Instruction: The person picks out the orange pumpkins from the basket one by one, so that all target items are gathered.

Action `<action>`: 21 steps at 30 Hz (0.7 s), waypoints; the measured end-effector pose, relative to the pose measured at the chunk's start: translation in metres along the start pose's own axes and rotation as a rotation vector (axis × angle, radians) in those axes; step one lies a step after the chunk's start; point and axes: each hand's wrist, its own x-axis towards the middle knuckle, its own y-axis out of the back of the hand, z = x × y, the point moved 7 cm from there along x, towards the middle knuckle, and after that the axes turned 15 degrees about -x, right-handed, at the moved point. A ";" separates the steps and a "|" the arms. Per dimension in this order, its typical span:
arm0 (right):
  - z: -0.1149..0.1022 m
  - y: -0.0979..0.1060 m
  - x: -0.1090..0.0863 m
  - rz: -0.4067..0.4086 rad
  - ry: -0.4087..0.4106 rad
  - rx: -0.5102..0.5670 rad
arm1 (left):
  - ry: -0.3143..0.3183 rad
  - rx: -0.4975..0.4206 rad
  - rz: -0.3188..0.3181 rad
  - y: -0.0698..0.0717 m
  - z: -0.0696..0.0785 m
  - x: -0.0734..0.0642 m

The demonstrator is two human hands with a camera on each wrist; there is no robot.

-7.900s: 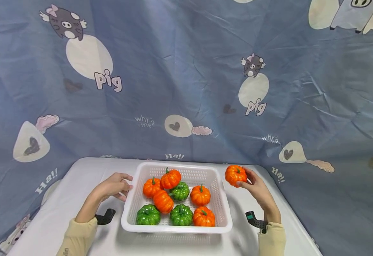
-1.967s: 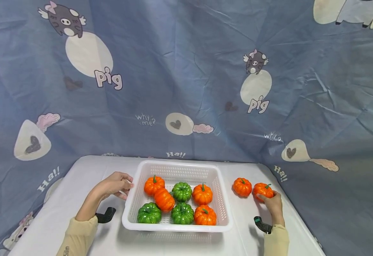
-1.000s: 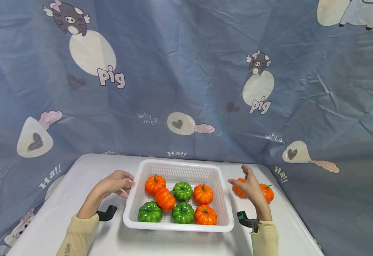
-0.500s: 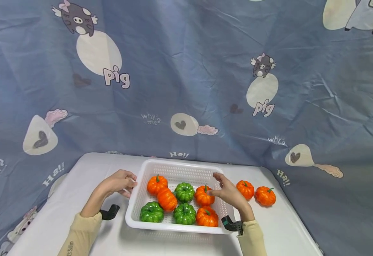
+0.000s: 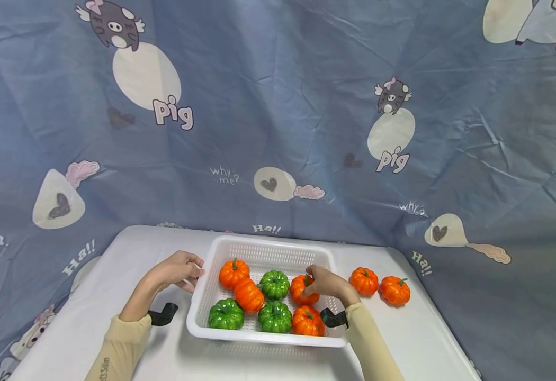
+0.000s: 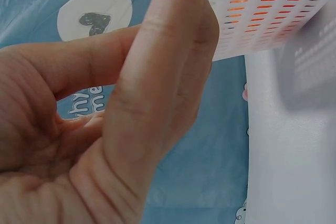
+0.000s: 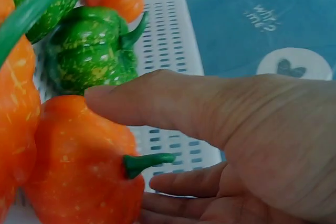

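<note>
A white perforated plastic basket [image 5: 268, 338] stands mid-table with several small orange and green pumpkins in it. My right hand [image 5: 326, 283] reaches over its right side, thumb and fingers spread about an orange pumpkin [image 5: 298, 290]. In the right wrist view, the thumb [image 7: 157, 100] overlaps that pumpkin [image 7: 79, 166] and the other fingers [image 7: 189, 182] lie close beside its green stem. My left hand [image 5: 179, 270] is at the basket's left wall, fingertips right at the rim, nothing in its palm. A green pumpkin [image 5: 275, 286] sits left of the orange one.
Two orange pumpkins, a nearer-left one [image 5: 364, 281] and one further right [image 5: 394, 291], lie on the white table [image 5: 416, 338] right of the basket. A blue cloth [image 5: 278, 116] with pig prints hangs behind the table.
An orange pumpkin went from my right hand to the table, then a second from the basket. The right hand let go, moved left and lowered into the basket. The left hand stayed at the rim.
</note>
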 end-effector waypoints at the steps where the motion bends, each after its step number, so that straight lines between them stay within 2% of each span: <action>1: 0.001 -0.002 0.002 -0.010 -0.004 -0.010 | -0.002 0.003 -0.002 0.000 0.000 0.000; 8: 0.003 -0.010 0.007 -0.074 -0.011 -0.042 | -0.002 0.002 0.000 -0.002 0.001 -0.001; 21: -0.001 -0.013 0.008 -0.082 0.050 -0.082 | 0.005 -0.014 0.008 0.000 -0.001 0.000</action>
